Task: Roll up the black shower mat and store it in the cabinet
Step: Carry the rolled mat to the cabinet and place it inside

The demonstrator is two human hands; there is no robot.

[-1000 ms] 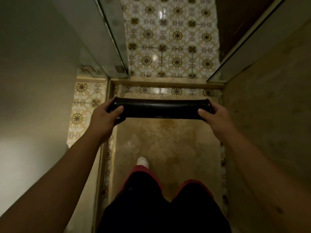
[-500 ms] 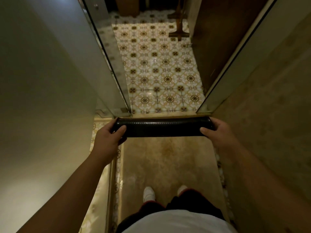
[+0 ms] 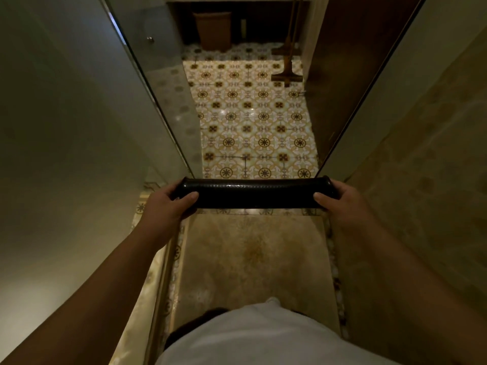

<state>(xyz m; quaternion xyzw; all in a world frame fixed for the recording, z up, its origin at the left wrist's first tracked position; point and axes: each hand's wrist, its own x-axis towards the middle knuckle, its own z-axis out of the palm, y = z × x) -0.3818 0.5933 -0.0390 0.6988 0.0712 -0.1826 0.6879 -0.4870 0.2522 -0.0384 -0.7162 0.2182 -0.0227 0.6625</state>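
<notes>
Narrow tiled shower stall (image 3: 253, 122) | rolled black rubber shower mat (image 3: 253, 194) at 12 o'clock | left hand (image 3: 168, 206), right hand (image 3: 342, 204) clasped round ends | rolled; cabinet storing left.

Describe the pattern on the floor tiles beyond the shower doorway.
Cream floor tiles with tan-and-brown floral medallions, seen in the head view.

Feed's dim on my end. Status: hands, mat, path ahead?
Left hand and right hand each grip an end of the rolled black mat, level, off the floor. Glass door open, tiled floor clear to the basket. No cabinet in view.
</notes>
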